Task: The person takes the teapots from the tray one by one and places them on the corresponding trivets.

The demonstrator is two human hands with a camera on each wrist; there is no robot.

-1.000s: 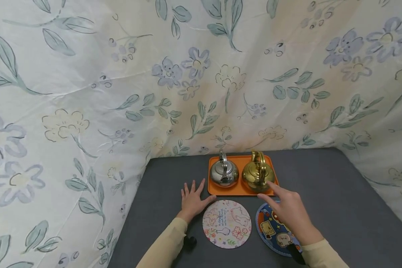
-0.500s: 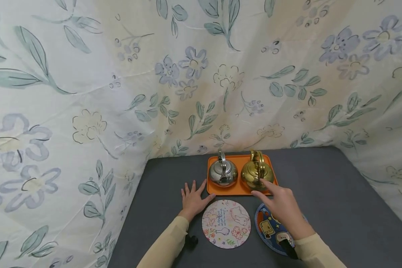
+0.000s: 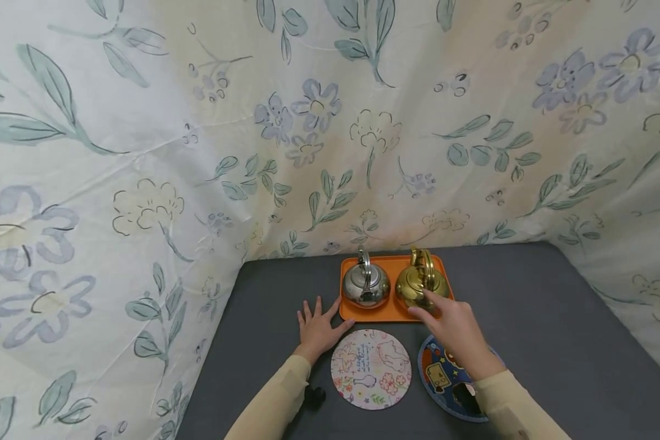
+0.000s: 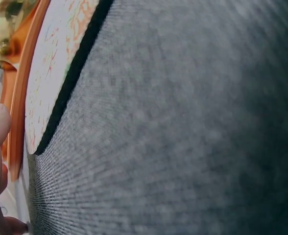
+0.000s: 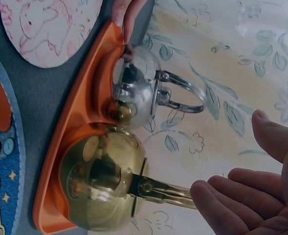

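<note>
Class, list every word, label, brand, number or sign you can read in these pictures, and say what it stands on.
White round mat: a few lines of blue handwriting-style text among the drawings, too small and blurred to read.
Blue round mat: cartoon pictures only; no legible words.
Silver kettle, gold kettle, orange tray: no text visible.
</note>
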